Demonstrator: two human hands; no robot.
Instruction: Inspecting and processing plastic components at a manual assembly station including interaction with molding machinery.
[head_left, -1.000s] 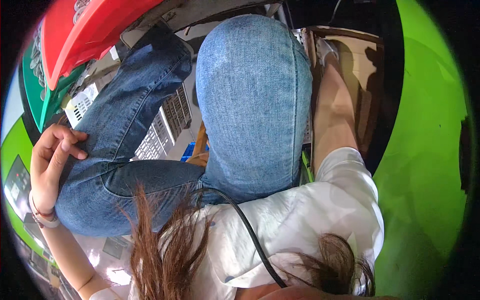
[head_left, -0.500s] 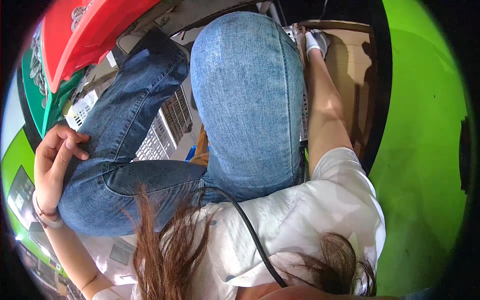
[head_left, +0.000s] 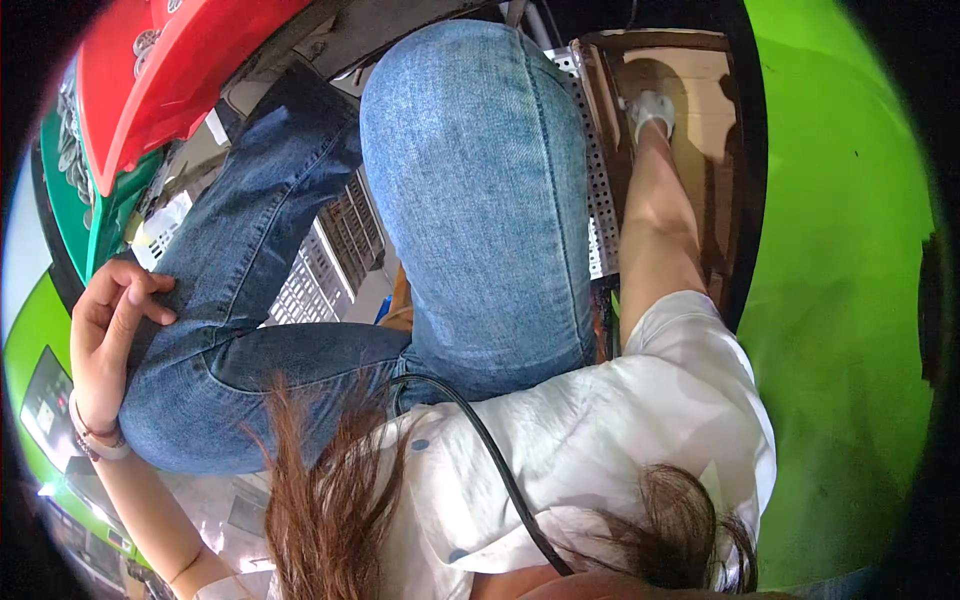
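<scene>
My left hand (head_left: 105, 335) rests against the thigh of my blue jeans (head_left: 275, 365), its bare fingers loosely bent and apart with nothing in them. A pale bracelet (head_left: 100, 445) circles that wrist. On the far right, my right arm reaches down into an open cardboard box (head_left: 705, 75). My right hand (head_left: 654, 110) is inside it, small and whitish, as if gloved, near the box's left wall. Its fingers are too small and blurred to show whether they hold anything.
Red (head_left: 170, 90) and green (head_left: 105, 215) bins with small grey ring-shaped parts stand at far left. White perforated baskets (head_left: 315, 275) lie beyond my legs. A perforated metal strip (head_left: 600, 190) runs beside the box. Green floor (head_left: 850, 300) spreads to the right; a black cable (head_left: 490, 450) crosses my shirt.
My right hand has moved away from the box's far left corner, nearer and farther into the box. My knee has shifted slightly left in view. My left hand stays on the thigh.
</scene>
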